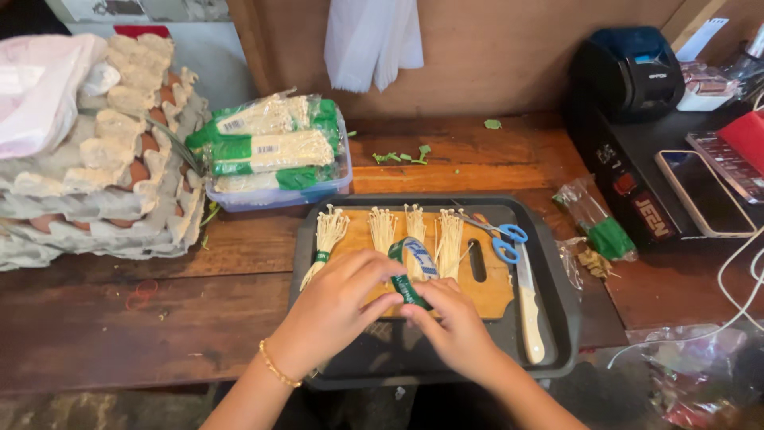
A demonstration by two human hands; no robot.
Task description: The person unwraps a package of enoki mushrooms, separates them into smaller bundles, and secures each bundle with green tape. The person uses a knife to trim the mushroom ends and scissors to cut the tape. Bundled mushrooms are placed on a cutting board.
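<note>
Both my hands meet over a wooden cutting board (pixel 492 293) that lies in a dark tray (pixel 557 263). My left hand (pixel 334 306) and my right hand (pixel 454 326) together grip a bundle of enoki mushrooms (pixel 414 267) in a green and clear wrapper. Several unwrapped enoki bunches (pixel 328 232) lie side by side across the board's far half. Blue-handled scissors (pixel 500 236) and a knife with a pale handle (pixel 528 302) rest at the board's right edge.
A clear tub of wrapped enoki packs (pixel 270 151) stands behind the tray. Stacked egg cartons (pixel 103 159) fill the left. Empty wrappers (pixel 597 223) lie right of the tray, beside a black printer (pixel 629 72), a phone (pixel 704 195) and cables.
</note>
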